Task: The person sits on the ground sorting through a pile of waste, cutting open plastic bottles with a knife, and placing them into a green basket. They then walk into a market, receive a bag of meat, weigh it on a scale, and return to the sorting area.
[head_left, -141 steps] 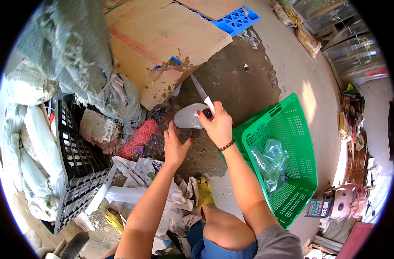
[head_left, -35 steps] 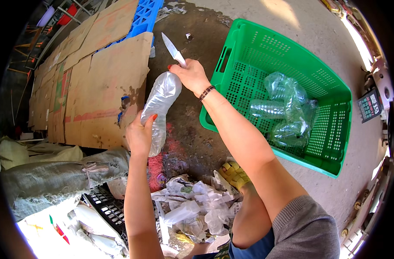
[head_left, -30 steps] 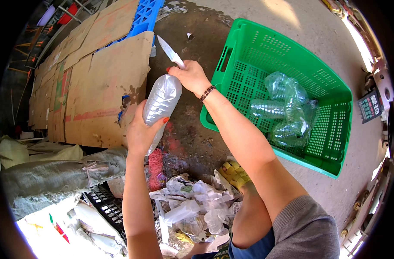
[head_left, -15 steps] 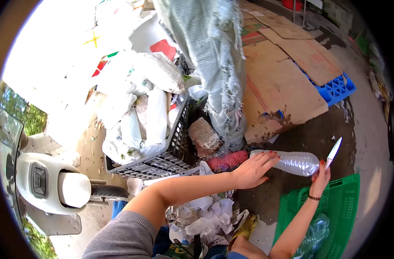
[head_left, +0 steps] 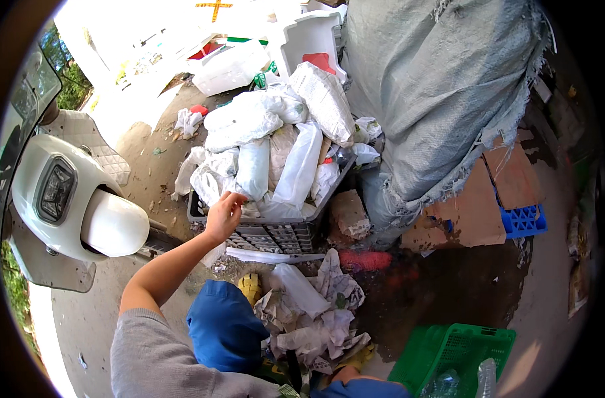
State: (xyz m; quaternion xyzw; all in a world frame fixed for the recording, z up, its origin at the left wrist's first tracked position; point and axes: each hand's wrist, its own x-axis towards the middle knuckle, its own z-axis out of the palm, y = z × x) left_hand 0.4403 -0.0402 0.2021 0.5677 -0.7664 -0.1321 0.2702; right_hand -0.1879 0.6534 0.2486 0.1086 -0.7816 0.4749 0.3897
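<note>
My left hand (head_left: 225, 215) reaches over the near left edge of a dark plastic crate (head_left: 269, 235). Its fingers are loosely bent and slightly apart, with nothing visible between them. Beside the fingers, the crate is heaped with white plastic-wrapped bundles (head_left: 252, 169). My right hand is out of view, and so is the knife it held earlier. At the lower right stands a green plastic basket (head_left: 471, 338). A ridged clear plastic bottle (head_left: 486, 378) and crumpled clear plastic (head_left: 445, 383) show in it, cut off by the picture's edge.
Crumpled paper (head_left: 315, 331) lies by my blue-clad leg (head_left: 226, 325). A white scooter (head_left: 83, 199) stands at the left. Right of the crate are a brick (head_left: 350, 215), a pink net bundle (head_left: 365, 260), a tall grey woven sack (head_left: 435, 99) and cardboard (head_left: 461, 215) on a blue pallet (head_left: 524, 221).
The view has swung left. My left hand has left the bottle and moved to the crate of bundles. My right hand, with knife and bottle, has gone from view; a clear bottle now shows in the green basket.
</note>
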